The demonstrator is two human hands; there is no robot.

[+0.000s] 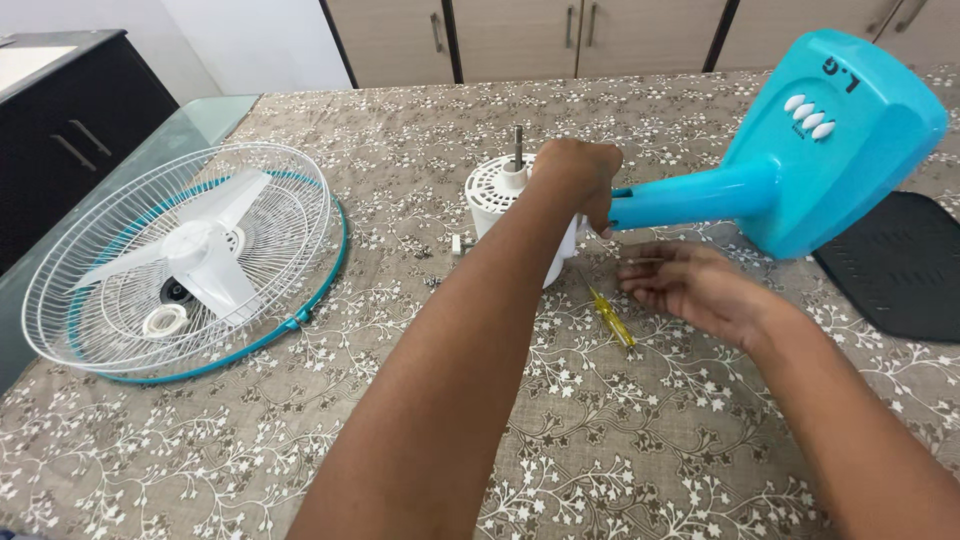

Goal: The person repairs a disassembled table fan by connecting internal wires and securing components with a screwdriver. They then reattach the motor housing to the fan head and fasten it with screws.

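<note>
The fan motor point(505, 205) is the white round part near the middle of the table point(620, 440), standing up with a thin metal rod point(518, 148) poking out of its top.

Far to the left lies the big white wire guard point(175, 262) with a blue-green rim. The white fan blades point(200, 255) lie inside it, and a small white cap point(164, 320) lies there too. A glass top point(215, 112) and a dark cabinet point(70, 120) stand behind it.

Next comes the motor. The left hand point(577, 178) reaches over it from above. Its fingers are curled tight around the spot where the motor meets the blue neck point(690, 197) of the fan stand.

Just to the right, a yellow screwdriver point(612, 320) lies flat on the flowery cloth. The right hand point(690, 285) rests beside it, palm down. Its fingers are held out loose and a bit apart. They hold nothing, and the tips are close to the screwdriver.

Farther right, the blue neck goes up to the big blue fan base point(850, 140), which is tipped in the air. It has white buttons point(808, 115). A black flat pad point(900, 265) lies under it at the right edge.
</note>
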